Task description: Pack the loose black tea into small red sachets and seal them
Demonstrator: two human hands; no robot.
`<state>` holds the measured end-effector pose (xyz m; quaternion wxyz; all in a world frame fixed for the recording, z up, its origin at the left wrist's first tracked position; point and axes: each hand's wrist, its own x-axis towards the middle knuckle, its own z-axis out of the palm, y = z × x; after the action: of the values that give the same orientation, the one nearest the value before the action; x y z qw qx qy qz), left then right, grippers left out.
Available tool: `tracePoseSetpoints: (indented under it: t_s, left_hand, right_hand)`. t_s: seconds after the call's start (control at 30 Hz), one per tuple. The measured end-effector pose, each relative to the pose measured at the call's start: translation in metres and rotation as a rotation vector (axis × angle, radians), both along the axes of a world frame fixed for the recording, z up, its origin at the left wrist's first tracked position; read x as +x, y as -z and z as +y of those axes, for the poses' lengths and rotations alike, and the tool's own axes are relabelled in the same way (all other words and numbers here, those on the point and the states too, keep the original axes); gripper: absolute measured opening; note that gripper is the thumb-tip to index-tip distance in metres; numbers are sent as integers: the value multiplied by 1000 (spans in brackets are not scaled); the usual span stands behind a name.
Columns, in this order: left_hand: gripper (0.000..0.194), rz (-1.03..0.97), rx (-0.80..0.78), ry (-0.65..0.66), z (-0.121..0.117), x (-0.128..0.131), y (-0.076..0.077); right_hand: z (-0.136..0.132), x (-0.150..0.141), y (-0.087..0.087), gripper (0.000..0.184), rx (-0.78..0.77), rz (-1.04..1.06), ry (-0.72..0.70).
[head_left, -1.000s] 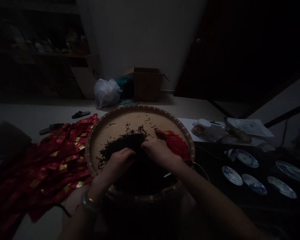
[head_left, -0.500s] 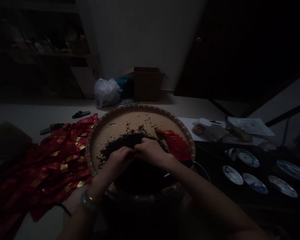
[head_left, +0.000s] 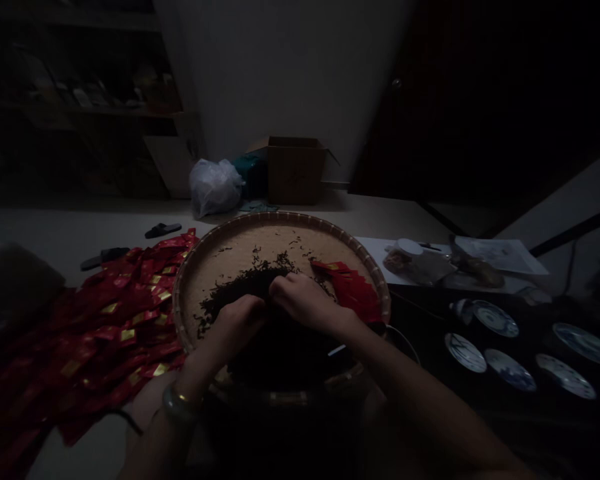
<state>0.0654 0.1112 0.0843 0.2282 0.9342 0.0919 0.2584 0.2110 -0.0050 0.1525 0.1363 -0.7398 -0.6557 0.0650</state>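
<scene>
A round woven bamboo tray [head_left: 245, 240] sits in front of me with a heap of dark, twisted dry leaves [head_left: 240, 280] that look like loose tea. Over the heap, my left hand [head_left: 243, 317] and my right hand [head_left: 300, 300] are close together, fingers curled and pinched. Whatever lies between the fingertips is hidden by the hands and the dimness. Flat red packets [head_left: 355, 290] are stacked inside the tray, just right of my right hand. A small whitish strip [head_left: 337, 350] shows on the leaves below my right wrist.
To the left spreads a large pile of red packets [head_left: 125, 313] with gold patches, near dark slippers [head_left: 163, 230]. Right of the tray, a dark surface holds several blue-and-white dishes [head_left: 495, 317] and a lidded jar [head_left: 405, 253]. Behind are a cardboard box [head_left: 296, 173] and a white plastic bag [head_left: 215, 187].
My hands have shifted slightly, the fingertips parting a little. More of the whitish strip shows beside my right wrist. The tray and packets stay put.
</scene>
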Motion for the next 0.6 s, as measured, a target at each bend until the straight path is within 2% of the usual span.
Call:
tracePoseSetpoints:
  t_s: [0.1,0.2,0.3,0.43,0.5,0.6]
  left_hand:
    - [6,-6,-13,-25,-1,-1,0]
    - [2,-1,-21,-32,-1,-2,-1]
    - [6,11,-8,-35,-1,-2,-1]
    - [5,9,6,-78,2,-3,1]
    - [5,13,3,-93,2,-3,0]
    - [6,18,-7,-96,1,-3,-3]
  right_hand:
    - [6,3,16,10,100,97,-44]
    - [9,6,25,8,50,79,-128]
    - [6,6,23,16,8,-87,-152]
    - [0,0,14,28,96,-295,-219]
    - [0,-2,13,25,105,-324,-262]
    - [3,-2,14,19,-2,-309,-261]
